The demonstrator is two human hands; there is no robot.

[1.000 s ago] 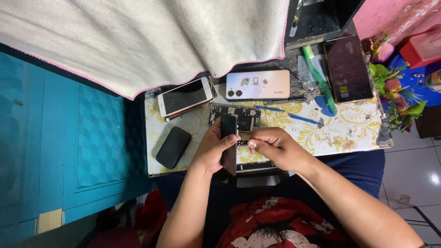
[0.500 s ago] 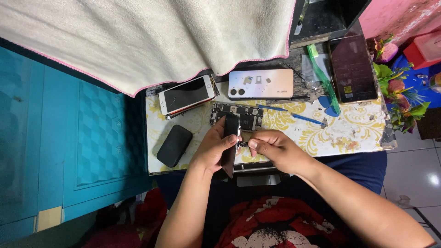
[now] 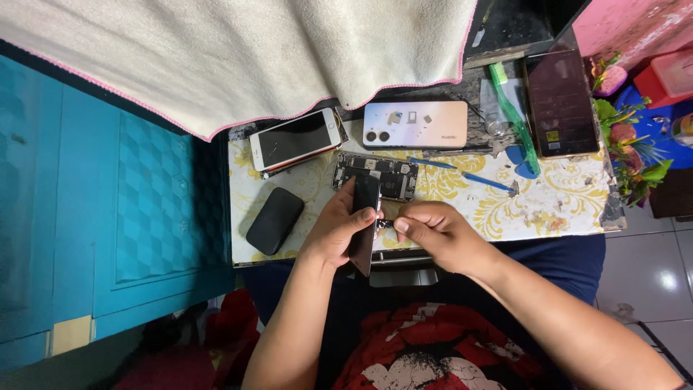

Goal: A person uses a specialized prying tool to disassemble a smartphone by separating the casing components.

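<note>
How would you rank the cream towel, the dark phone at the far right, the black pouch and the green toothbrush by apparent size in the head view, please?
1. Cream towel, by far.
2. Dark phone.
3. Black pouch.
4. Green toothbrush: long but thin, so least area.

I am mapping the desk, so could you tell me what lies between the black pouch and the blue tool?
In the head view, the opened phone lies between the black pouch and the blue tool.

White phone [image 3: 295,139], pale phone back [image 3: 415,125], black case [image 3: 274,220], green toothbrush [image 3: 514,115], cream towel [image 3: 238,50], dark phone [image 3: 560,103]
</note>
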